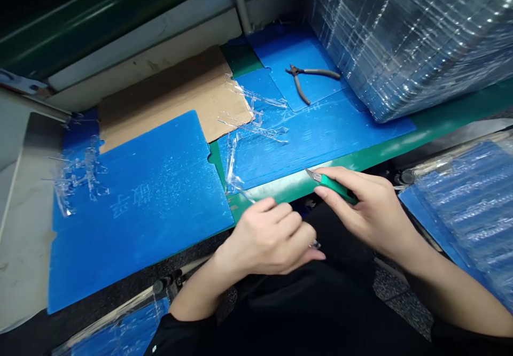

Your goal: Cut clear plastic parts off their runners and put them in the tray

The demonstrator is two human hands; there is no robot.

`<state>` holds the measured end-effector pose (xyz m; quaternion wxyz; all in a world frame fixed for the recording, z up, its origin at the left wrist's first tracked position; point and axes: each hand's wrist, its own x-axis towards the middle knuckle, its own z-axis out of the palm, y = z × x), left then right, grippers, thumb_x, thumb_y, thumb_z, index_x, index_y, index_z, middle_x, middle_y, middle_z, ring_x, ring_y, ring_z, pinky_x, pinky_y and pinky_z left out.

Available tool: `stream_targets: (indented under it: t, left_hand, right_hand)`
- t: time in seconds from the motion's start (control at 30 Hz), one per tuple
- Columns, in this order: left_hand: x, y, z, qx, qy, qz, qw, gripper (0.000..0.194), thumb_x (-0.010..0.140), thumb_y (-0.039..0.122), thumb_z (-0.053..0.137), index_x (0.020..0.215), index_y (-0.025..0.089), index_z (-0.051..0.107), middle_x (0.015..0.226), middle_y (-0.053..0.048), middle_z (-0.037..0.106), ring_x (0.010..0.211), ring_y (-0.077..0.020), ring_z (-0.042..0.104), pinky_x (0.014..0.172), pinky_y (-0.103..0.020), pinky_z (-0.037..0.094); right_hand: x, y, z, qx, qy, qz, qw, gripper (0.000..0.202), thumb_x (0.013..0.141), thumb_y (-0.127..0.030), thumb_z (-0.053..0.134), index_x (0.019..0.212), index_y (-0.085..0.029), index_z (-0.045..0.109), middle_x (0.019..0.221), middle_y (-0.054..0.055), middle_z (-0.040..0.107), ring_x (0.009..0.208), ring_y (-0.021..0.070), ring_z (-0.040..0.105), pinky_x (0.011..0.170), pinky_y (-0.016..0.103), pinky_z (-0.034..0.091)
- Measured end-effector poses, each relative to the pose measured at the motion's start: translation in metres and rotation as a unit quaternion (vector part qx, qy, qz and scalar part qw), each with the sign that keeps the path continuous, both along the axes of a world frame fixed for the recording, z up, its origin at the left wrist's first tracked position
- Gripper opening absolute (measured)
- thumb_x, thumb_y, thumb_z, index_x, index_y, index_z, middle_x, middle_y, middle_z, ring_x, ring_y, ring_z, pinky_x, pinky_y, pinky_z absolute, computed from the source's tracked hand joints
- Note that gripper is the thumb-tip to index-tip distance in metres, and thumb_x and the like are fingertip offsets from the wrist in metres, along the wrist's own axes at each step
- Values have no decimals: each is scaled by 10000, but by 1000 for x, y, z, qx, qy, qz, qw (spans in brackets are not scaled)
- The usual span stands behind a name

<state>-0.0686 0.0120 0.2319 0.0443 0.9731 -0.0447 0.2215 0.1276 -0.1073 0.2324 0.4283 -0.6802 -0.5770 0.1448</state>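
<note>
My right hand (372, 209) grips a green utility knife (332, 185), its metal blade pointing left over the bench edge. To its left, my left hand (276, 235) is closed with the knuckles up. A clear plastic piece (247, 196) shows at its fingers, and a small shiny bit pokes out near the thumb; most of what it holds is hidden. Just beyond this hand, thin clear plastic sprues (258, 129) lie across the blue sheet (308, 137) and the torn edge of the cardboard (172, 97).
Side cutters (302, 78) with dark handles lie farther back on blue sheeting. A tall stack of clear plastic trays (409, 40) stands at the back right. More clear scraps (82, 174) rest on the left blue sheet (160, 227). Below right are further clear trays (476, 206).
</note>
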Motion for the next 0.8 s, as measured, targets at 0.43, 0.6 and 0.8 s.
stream_targets:
  t: [0.43,0.6,0.8]
  left_hand:
    - [74,-71,-57,110,94,-265,953,188,809,291,580,658,236,677,622,-112,656,514,-309,578,553,-466,413]
    - [113,-125,-61,70,86,-340,934,145,848,214,614,790,188,744,775,-122,735,702,-321,715,687,-465,549]
    - [132,-119,-51,-22,-37,-380,924,230,936,232,708,1155,232,777,1205,-104,819,1051,-284,776,1030,-440,583]
  right_hand:
    - [11,-44,-35,-145,85,-25,986,336,1037,-563,719,1034,-227,713,867,-9,745,810,182,702,688,248,448]
    - [31,-111,-38,-203,49,-172,963,307,1064,-548,672,1062,-243,702,932,-16,745,809,152,678,677,249,426]
    - [152,-248,-20,-310,31,-429,848,344,1176,-407,482,1177,-150,710,1030,72,750,874,172,699,831,334,571]
